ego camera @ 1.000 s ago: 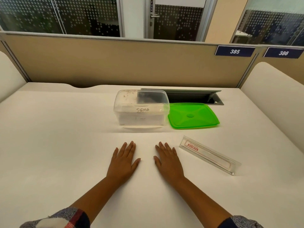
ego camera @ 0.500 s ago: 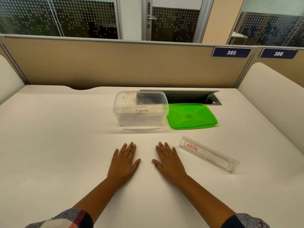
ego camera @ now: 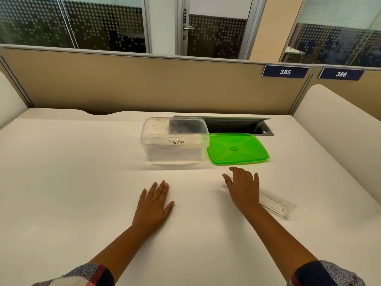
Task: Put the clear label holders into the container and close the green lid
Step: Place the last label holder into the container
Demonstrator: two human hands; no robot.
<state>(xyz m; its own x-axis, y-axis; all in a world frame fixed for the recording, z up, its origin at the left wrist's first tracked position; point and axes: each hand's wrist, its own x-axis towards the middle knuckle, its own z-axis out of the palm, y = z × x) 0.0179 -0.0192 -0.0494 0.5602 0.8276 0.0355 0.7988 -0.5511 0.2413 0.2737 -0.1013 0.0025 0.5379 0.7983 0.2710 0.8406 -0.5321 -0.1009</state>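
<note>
Left hand (ego camera: 153, 205): flat on table (ego camera: 61, 182), fingers spread, lower centre.
Right hand (ego camera: 243, 187): fingers open over label holder (ego camera: 276, 203).
Container (ego camera: 174, 140): lidless, green lid (ego camera: 237, 148) beside it.

Open-plan office, one numbered workstation. White desk (ego camera: 61, 182) boxed in by tan fabric partitions (ego camera: 144, 85) with aluminium trim — cubicle style. Two navy number plates clipped on the partition top: 385 (ego camera: 285, 71) and 386 (ego camera: 341, 74), marking adjacent seats. A grey cable hatch (ego camera: 237, 125) is sunk into the desk's far edge, flap raised. Cream padded side dividers (ego camera: 338, 120) flank the desk left and right. Behind the partition — glass walls (ego camera: 72, 21) with dotted frosting film and a metal-framed glass door (ego camera: 214, 25) bearing a lever handle and a vertical PUSH sign. A beige column stands right of the door.
</note>
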